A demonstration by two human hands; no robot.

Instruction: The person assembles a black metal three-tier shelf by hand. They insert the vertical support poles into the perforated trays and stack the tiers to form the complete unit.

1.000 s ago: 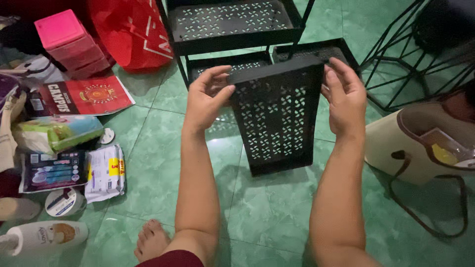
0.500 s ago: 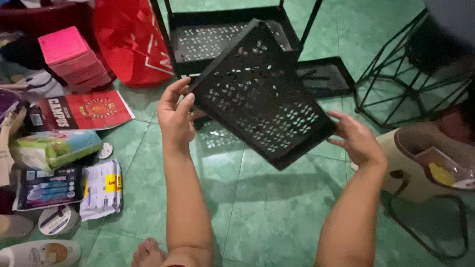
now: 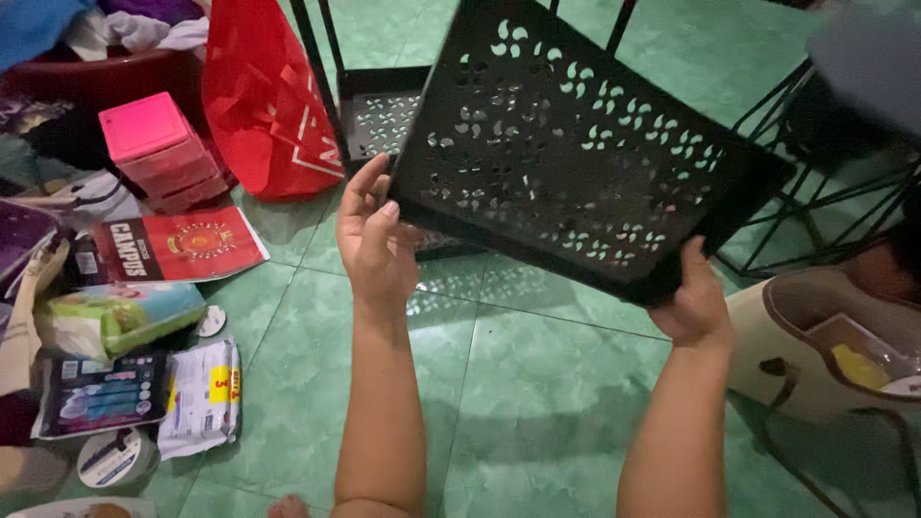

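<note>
We hold a black perforated tray (image 3: 566, 153) tilted in the air above the green tiled floor (image 3: 518, 384). Our left hand (image 3: 376, 240) grips the tray's near-left corner, fingers (image 3: 369, 187) wrapped over the rim. Our right hand (image 3: 696, 302) grasps its lower right edge, fingers hidden behind the tray. Behind the tray stands a black metal rack (image 3: 369, 101). Left of the tray lie a red bag (image 3: 259, 96) and pink drawers (image 3: 153, 149). Right of the tray sits a beige bag (image 3: 796, 345).
</note>
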